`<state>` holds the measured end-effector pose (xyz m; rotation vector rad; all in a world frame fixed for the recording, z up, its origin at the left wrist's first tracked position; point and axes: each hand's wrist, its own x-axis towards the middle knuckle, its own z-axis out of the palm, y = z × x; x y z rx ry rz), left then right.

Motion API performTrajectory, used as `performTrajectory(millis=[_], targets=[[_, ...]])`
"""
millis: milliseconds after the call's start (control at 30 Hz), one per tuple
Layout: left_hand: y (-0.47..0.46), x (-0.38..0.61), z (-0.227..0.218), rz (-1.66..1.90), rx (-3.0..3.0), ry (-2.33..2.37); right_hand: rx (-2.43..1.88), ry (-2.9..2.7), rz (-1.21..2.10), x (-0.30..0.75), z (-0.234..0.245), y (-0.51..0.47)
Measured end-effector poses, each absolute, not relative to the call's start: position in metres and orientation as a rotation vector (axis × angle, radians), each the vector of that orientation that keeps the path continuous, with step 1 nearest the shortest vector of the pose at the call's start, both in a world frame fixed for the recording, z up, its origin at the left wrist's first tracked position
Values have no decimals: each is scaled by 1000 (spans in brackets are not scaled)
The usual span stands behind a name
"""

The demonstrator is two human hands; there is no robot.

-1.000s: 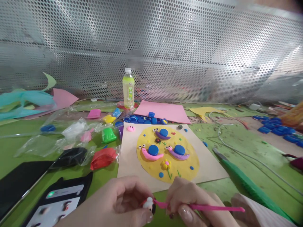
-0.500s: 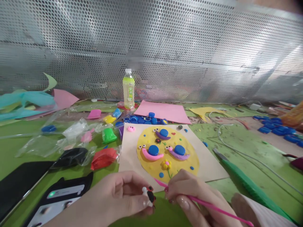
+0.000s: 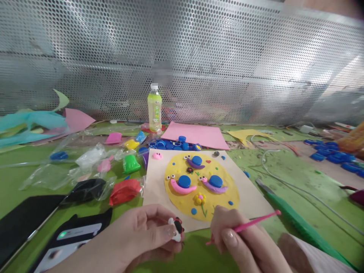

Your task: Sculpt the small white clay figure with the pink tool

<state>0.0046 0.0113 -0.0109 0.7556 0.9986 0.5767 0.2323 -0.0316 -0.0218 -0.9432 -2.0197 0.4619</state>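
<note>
Pink stick (image 3: 246, 225) — tip down-left

This looks like a craft workshop table; a green work surface (image 3: 284, 167) carries bags of coloured modelling clay (image 3: 125, 191), blue bottle caps (image 3: 170, 144), sheets of pink paper (image 3: 196, 134) and a clay snail picture (image 3: 200, 185); a perforated metal screen (image 3: 199, 57) closes the back.
</note>
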Motion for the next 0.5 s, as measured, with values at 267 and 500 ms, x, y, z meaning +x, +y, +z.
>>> performTrajectory(millis=[267, 500], targets=[[10, 5, -12, 616, 768, 1025, -966, -2068, 605, 233, -17, -31], [11, 5, -12, 597, 799, 1021, -825, -2018, 498, 229, -23, -29]])
